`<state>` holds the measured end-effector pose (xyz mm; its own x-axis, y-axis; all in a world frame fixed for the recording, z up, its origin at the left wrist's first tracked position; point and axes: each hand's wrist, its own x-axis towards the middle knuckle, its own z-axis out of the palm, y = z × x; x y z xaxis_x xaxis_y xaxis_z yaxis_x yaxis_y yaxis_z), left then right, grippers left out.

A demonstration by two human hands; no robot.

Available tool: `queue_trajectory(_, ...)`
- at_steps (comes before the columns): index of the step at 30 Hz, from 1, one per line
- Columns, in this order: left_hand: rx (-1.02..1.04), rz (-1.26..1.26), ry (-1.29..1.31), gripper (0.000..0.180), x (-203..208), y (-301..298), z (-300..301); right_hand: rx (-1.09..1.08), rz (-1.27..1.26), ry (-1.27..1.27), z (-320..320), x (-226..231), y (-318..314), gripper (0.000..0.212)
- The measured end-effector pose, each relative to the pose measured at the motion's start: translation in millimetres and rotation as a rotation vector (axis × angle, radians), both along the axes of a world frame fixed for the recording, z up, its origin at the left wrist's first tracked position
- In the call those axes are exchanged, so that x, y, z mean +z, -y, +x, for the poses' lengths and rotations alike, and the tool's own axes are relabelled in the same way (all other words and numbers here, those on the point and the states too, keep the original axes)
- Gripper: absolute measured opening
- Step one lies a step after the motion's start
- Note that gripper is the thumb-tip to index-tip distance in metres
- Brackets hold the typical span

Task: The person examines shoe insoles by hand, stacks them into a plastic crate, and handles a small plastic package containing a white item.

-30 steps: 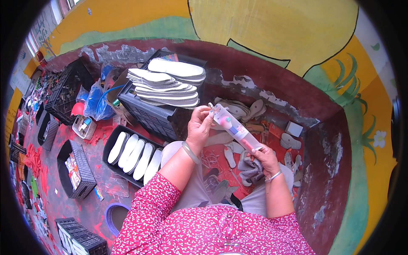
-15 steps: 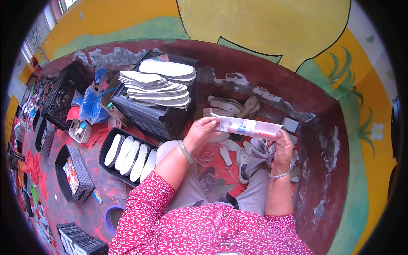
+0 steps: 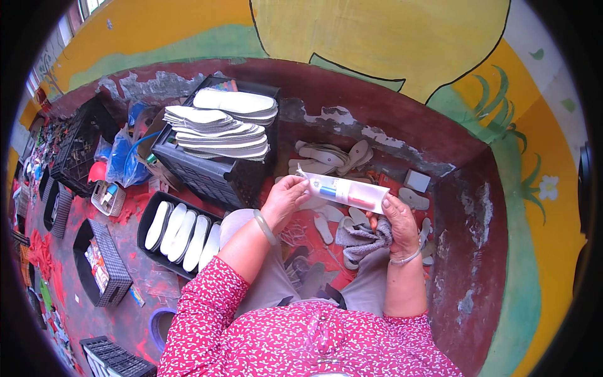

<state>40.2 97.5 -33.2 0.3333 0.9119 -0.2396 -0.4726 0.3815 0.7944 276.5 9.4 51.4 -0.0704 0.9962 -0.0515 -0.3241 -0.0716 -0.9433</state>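
A long, narrow clear plastic packet (image 3: 339, 191) with blue and red contents is stretched between my two hands in front of my knees. The fingers of my left hand (image 3: 284, 200) pinch its left end. My right hand (image 3: 402, 227) holds the other end, with the thumb on top. Close under the right hand is a bunched grey cloth (image 3: 364, 237); whether those fingers also grip it, I cannot tell. Several pale insoles (image 3: 326, 157) lie in a heap beyond the packet.
Stacked white insoles (image 3: 220, 135) top a black crate (image 3: 207, 179) at the back left. Below it, a black basket (image 3: 149, 242) holds a row of insoles. A grey basket (image 3: 119, 276) stands farther left. At the right is the maroon wall (image 3: 471, 251); a small white box (image 3: 417, 181) lies near it.
The packet tilts more, its right end now lower. The right hand has moved down and left, and more of the grey cloth shows below it. The whole view has shifted slightly.
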Motion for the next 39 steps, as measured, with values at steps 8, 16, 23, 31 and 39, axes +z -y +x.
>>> queue_trajectory(8,-0.008,0.006,0.076,0.015,3.2,1.1,-1.4,-0.058,0.000,0.012,-3.9,-0.6,2.6,0.037)
queue_trajectory(16,-0.142,-0.056,0.070,0.017,15.1,3.5,-3.2,-0.310,0.274,0.414,-18.2,10.3,4.8,0.038)
queue_trajectory(23,-0.108,-0.018,0.211,0.019,8.8,-0.2,-7.7,-0.369,0.200,0.319,-11.4,-14.1,-0.9,0.037)
queue_trajectory(31,-0.092,-0.068,0.097,0.016,17.0,2.1,-6.5,-0.410,0.262,0.413,-8.4,-39.8,-2.6,0.037)
queue_trajectory(39,0.026,0.025,0.077,0.015,8.0,-2.5,-6.7,-0.391,0.270,0.489,-8.7,-55.0,-3.7,0.034)
